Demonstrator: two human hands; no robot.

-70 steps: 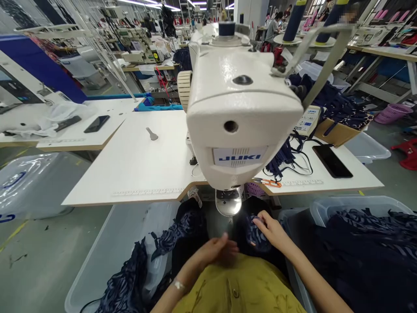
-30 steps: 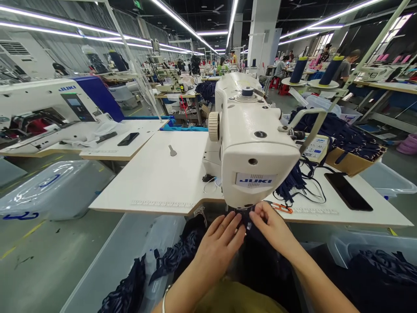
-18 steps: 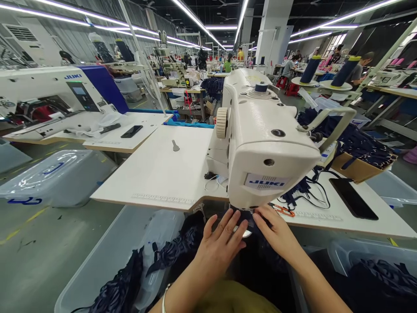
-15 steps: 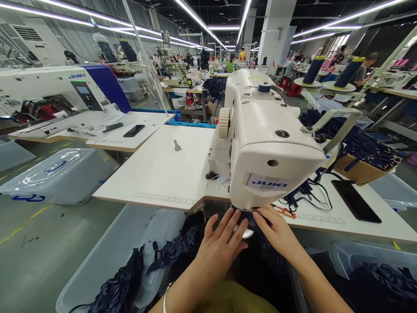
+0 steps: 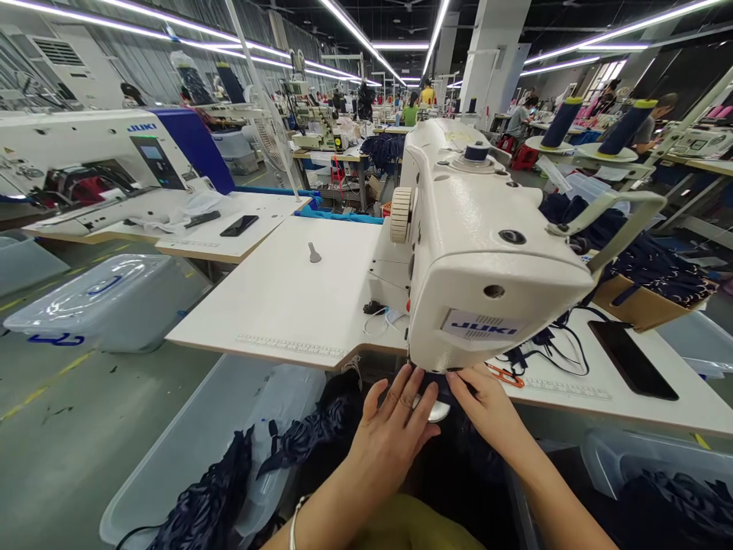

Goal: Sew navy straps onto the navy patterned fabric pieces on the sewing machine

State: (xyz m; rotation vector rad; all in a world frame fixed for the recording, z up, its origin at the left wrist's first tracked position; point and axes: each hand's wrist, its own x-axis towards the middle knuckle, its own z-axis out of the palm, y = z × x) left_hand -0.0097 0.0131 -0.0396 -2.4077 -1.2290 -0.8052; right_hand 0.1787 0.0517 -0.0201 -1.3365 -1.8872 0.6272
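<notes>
Under the head of the white JUKI sewing machine [image 5: 498, 283], both hands work at a small piece of navy fabric [image 5: 438, 384]. My left hand [image 5: 389, 428] lies over its left side, fingers stretched out and slightly spread, tips below the machine head. With thumb and fingers together, my right hand [image 5: 484, 401] holds the fabric's right side. A rounded, shiny metal machine bed end [image 5: 434, 411] shows between the hands. The needle and the fabric's far edge are hidden by the machine head and my fingers.
Navy pieces [image 5: 206, 489] fill part of a clear plastic bin [image 5: 149, 466] below left. On the white table [image 5: 275, 298] lies a flat grey metal piece [image 5: 314, 253]. Orange-handled snips [image 5: 507, 375], dark straps and a black phone [image 5: 630, 359] lie to the right, near a cardboard box [image 5: 653, 302].
The camera view has shifted slightly, so the machine appears a little farther right. Both hands keep nearly the same position at the navy fabric.
</notes>
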